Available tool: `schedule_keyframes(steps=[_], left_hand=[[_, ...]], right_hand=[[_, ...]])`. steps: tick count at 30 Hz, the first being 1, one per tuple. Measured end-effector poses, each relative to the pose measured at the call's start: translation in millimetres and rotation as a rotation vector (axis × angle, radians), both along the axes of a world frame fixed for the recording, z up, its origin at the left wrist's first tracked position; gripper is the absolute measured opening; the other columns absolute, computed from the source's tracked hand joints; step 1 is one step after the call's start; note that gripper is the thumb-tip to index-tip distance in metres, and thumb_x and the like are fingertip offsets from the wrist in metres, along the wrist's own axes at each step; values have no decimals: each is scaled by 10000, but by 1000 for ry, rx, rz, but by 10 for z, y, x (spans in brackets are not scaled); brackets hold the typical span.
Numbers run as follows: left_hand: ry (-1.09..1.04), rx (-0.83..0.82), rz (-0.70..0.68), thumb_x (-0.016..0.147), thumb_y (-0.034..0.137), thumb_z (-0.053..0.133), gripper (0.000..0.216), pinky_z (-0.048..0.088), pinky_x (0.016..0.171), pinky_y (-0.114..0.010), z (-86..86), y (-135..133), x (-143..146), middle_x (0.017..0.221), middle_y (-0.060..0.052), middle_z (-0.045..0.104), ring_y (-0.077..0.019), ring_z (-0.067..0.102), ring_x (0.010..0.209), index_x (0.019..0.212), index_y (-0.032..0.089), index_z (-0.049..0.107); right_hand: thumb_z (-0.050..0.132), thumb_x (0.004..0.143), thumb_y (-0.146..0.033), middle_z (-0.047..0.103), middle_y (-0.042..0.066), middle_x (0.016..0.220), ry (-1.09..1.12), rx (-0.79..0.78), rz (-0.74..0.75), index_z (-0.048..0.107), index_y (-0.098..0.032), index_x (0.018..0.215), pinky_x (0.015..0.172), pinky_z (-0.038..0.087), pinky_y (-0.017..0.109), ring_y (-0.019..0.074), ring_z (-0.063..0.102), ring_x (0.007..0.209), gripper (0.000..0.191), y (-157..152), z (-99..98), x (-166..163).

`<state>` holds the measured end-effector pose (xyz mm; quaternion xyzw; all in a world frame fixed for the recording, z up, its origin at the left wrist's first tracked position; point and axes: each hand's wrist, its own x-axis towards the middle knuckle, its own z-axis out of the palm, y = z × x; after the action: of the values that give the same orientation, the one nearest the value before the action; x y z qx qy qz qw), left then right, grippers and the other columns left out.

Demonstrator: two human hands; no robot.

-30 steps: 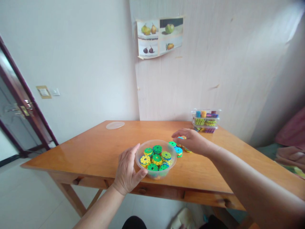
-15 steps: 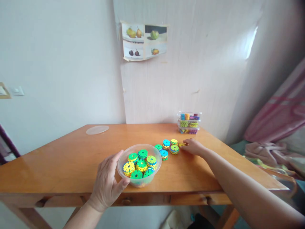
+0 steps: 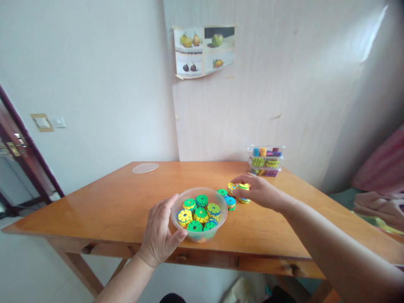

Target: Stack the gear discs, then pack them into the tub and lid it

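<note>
Near the front edge of the worktop (image 3: 104, 206) sits a clear round tub (image 3: 202, 239), filled with short stacks of slotted discs (image 3: 201, 215), their tops green, yellow and lime. The left hand (image 3: 162, 231) is spread along the tub's left side, thumb at the front rim and fingers at the back. Just beyond the tub, to the right, stand loose stacks: one green-topped (image 3: 222, 192), one blue-topped (image 3: 230, 201), and others behind and beside them. The right hand (image 3: 252, 188) reaches over these, pinching a yellow disc (image 3: 232, 187) above one stack – whether it rests there I cannot tell.

That hand covers parts of the stacks at the right, so their number is unclear. The tub's lower contents blur through its wall, and both forearms run out of view.

At the back right, clear boxes (image 3: 267, 157) stand piled up, with blue, orange and purple pieces in the top one and lime pieces below. A flat translucent lid (image 3: 145, 168) lies at the back left. Fruit pictures (image 3: 204, 51) hang on the wall; pink cloth (image 3: 383, 164) is cut off at the right. The right forearm crosses the worktop's right half, hiding some of it.
</note>
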<state>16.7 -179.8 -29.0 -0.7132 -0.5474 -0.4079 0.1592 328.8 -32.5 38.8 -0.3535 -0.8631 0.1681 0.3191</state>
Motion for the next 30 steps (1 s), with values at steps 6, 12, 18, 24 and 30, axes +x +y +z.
schedule_keyframes(steps=[6,12,18,24,30], left_hand=[[5,-7,-13,780,797,324,888,344,1042,-454,20,-23,17,1333,-151,506,-300,463,1230,1401,164,364],[6,-9,-17,784,790,333,878,338,1045,-455,30,-30,20,1326,-152,508,-298,465,1224,1399,164,367],[2,13,-8,764,810,333,895,343,1034,-455,-9,3,-4,1317,-146,522,-309,477,1209,1393,176,381],[-1,4,-18,756,812,350,886,347,1023,-461,-13,34,-22,1312,-144,527,-316,483,1194,1386,191,391],[8,-4,-11,763,803,354,878,347,1028,-448,7,12,-15,1322,-141,520,-309,475,1205,1391,190,386]], right_hand=[[700,764,-503,662,67,1045,-148,123,281,695,-249,1074,908,427,388,236,575,1008,401,-606,240,-645],[635,822,-460,680,60,1063,9,29,158,699,-234,1066,874,461,347,207,612,964,338,-395,220,-544],[555,839,-346,704,63,1047,76,-107,-421,667,-182,1126,776,486,270,188,641,916,348,459,-129,163],[638,738,-325,676,117,1110,-178,-146,-532,692,-154,1113,811,458,286,228,624,969,416,828,-548,583],[625,720,-491,680,98,909,-288,-134,-535,725,-176,827,676,412,286,232,611,828,348,867,-674,568]])
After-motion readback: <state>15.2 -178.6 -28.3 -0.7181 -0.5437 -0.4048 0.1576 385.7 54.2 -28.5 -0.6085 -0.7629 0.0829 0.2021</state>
